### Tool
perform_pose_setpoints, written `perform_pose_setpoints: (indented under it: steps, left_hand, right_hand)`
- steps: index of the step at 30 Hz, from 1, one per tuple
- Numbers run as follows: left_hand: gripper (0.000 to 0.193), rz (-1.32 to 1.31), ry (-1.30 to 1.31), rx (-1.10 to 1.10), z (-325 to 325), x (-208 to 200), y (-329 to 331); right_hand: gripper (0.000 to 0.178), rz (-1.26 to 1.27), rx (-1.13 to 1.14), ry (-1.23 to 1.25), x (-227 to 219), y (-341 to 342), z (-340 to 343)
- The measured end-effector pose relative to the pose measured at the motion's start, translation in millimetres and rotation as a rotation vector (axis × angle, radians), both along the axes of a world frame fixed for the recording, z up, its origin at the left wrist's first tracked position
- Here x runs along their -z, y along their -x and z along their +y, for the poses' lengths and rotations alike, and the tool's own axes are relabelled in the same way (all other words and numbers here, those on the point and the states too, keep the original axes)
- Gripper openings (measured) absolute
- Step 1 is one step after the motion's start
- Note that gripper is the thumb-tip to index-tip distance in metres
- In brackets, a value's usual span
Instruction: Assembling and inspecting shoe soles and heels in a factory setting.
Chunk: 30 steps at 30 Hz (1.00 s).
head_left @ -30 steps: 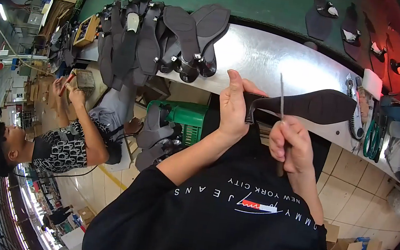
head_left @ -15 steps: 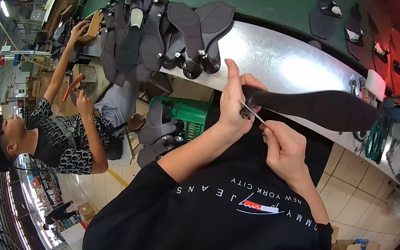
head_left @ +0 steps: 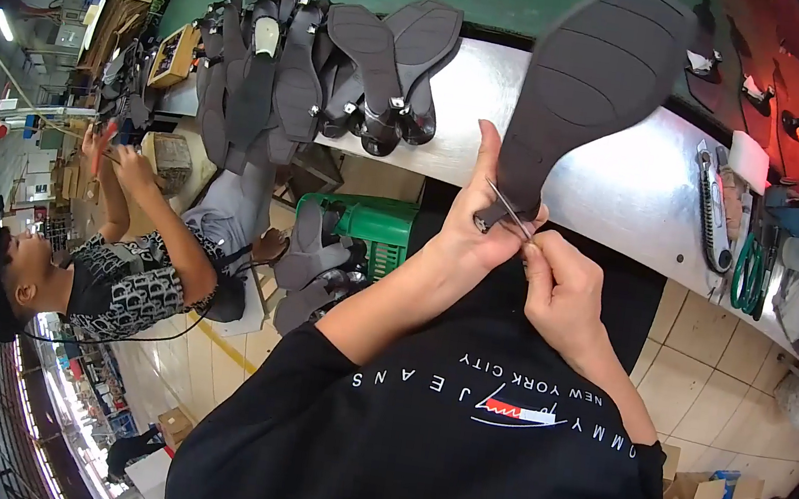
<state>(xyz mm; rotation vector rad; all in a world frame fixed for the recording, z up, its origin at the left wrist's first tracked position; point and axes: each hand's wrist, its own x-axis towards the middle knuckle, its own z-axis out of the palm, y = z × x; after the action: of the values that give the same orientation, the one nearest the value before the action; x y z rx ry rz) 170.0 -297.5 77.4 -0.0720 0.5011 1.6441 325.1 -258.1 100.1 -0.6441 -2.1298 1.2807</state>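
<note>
My left hand [head_left: 472, 221] grips the heel end of a dark brown shoe sole [head_left: 599, 79], its thumb stretched upward. The broad forepart of the sole, marked with curved lines, points up and away over the metal bench. My right hand [head_left: 564, 289] pinches a thin metal blade-like tool [head_left: 508, 206] between thumb and fingers. That tool lies slantwise across the sole's heel end, close to my left palm. Its exact kind is unclear, since my fingers hide its lower end.
Several dark soles with heels [head_left: 368, 64] lie along the shiny bench [head_left: 610, 181]. A utility knife [head_left: 712, 210] and green-handled scissors [head_left: 749, 275] lie at the right. Below stands a green crate [head_left: 387, 233]. At left, a co-worker [head_left: 140, 266] holds a red-handled tool.
The sole has swung from pointing right to pointing up and away, its lined face now in view. Both hands stay near the same place. The co-worker's reaching arm has drawn back.
</note>
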Motion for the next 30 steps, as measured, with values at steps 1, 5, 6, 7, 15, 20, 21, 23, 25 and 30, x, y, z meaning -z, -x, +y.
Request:
perform_pose_setpoints:
  steps: [1,5,6,7,15,20,21,23,25,30]
  left_hand:
    - [0.057,0.000,0.000,-0.001,2.0,-2.5,-0.7]
    - [0.056,0.093,0.282,-0.118,12.3,-22.3,-3.3]
    - [0.056,0.142,0.348,-0.157,13.4,-26.2,-2.1]
    - [0.049,0.139,0.269,-0.182,8.1,-13.2,5.4]
    - [0.061,0.456,0.529,-0.721,-29.3,-66.4,103.2]
    - [0.079,0.723,0.430,-0.586,-82.1,-55.4,190.7]
    - [0.074,0.936,0.615,-0.575,-80.4,-59.6,190.4]
    - [0.060,1.402,0.845,-0.610,-87.4,-58.3,193.9]
    - [0.045,1.893,0.972,-0.777,-78.8,-59.0,184.2]
    - [0.035,1.994,0.458,-0.638,45.1,-81.3,118.2]
  right_hand:
    - [0.007,0.001,-0.020,0.008,-0.3,0.8,-1.0]
    - [0.008,0.027,-0.120,-0.028,-2.1,1.7,-4.0]
    - [0.008,0.075,-0.175,-0.076,-2.1,1.6,-5.4]
    - [0.009,0.105,-0.281,-0.072,-5.4,1.7,-13.8]
    - [0.008,-0.019,0.102,0.097,-11.0,-20.0,31.2]
    - [0.010,-0.036,0.253,0.074,-5.3,-31.7,63.1]
    - [0.009,-0.014,0.300,0.021,-3.4,-34.3,72.2]
    - [0.010,-0.024,0.369,-0.043,-4.6,-39.6,89.8]
    - [0.015,-0.104,0.429,-0.117,-4.4,-47.7,103.5]
    - [0.016,-0.274,0.447,-0.338,21.1,-60.8,126.5]
